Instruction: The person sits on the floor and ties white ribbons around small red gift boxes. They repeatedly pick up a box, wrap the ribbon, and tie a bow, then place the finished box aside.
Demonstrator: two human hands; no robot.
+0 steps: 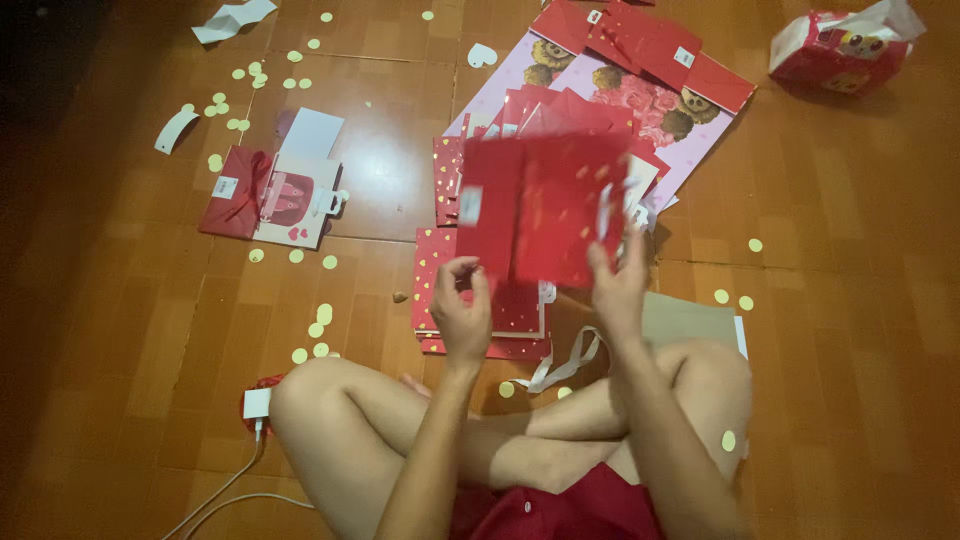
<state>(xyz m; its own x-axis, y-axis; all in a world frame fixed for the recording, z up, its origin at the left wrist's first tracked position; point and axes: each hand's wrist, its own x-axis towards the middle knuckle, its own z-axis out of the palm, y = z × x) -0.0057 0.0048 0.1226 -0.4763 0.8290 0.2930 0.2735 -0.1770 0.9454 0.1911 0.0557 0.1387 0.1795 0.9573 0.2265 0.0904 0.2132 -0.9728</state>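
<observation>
Blurred red paper bag (545, 210) with a small white label at its left edge, held up mid-scene above crossed legs, left hand (463, 315) fingers pinching its lower edge, right hand (618, 285) fingers gripping its right side, stack of red heart-dotted bags (440, 270) on the floor just beyond, pink bear-print bags (640, 100) farther off, red box (845, 45) far right, flat red-and-white bag (275, 190) left, pale round stickers (320, 320) scattered on the wooden floor (860, 300).

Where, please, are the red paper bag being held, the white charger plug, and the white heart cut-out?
red paper bag (545, 205), head view, middle of its face.
white charger plug (257, 403), head view, its body.
white heart cut-out (482, 55), head view, its centre.
</observation>
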